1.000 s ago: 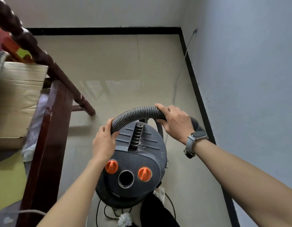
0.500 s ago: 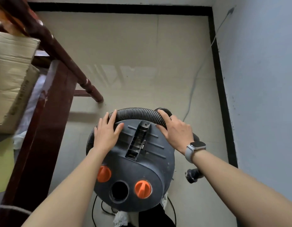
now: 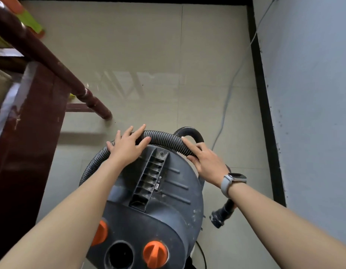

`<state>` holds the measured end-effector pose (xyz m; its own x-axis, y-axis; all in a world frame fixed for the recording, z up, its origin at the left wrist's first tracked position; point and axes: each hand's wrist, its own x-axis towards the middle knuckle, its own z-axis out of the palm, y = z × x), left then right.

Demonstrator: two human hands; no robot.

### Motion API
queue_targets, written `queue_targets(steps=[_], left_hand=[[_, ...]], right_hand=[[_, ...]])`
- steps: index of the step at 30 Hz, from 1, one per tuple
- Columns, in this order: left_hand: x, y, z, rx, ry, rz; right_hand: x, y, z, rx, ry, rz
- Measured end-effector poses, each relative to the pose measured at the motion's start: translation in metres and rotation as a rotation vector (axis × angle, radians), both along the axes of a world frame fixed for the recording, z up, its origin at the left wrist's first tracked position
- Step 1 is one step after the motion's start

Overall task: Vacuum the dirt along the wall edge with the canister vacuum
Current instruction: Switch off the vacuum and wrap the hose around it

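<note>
Nearest, at bottom centre on the floor (image 3: 187, 65): dark grey canister vacuum (image 3: 158, 210) with two orange knobs (image 3: 155, 254) flanking a round port, slotted vent on top, nozzle end (image 3: 222, 212) hanging low on its right side. Across its far top edge: ribbed hose (image 3: 164, 137), left hand (image 3: 127, 146) laid flat over it, fingers straight and spread, right hand (image 3: 207, 162) with grey watch (image 3: 233, 181) clasping it, fingers curled round. Farther out: dark wooden furniture leg (image 3: 94, 102) to the left, thin cable (image 3: 228, 98) trailing toward the black baseboard (image 3: 265, 105) under the pale right wall (image 3: 313, 94).
</note>
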<state>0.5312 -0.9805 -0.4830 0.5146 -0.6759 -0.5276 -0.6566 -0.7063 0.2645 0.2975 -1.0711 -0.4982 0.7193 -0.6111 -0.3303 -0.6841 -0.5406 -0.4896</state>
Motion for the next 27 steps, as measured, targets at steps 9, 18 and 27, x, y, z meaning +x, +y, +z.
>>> queue_targets(steps=[9, 18, 27], left_hand=[[0.028, -0.036, -0.014, 0.066, 0.329, -0.028], [0.022, -0.042, -0.02, 0.09, 0.264, -0.071], [0.012, -0.062, -0.02, 0.319, 0.123, -0.142]], right_hand=[[0.017, -0.011, -0.028, 0.261, -0.201, -0.244], [0.049, -0.023, -0.03, 0.363, -0.081, -0.352], [0.058, -0.028, -0.036, 0.326, 0.159, -0.248]])
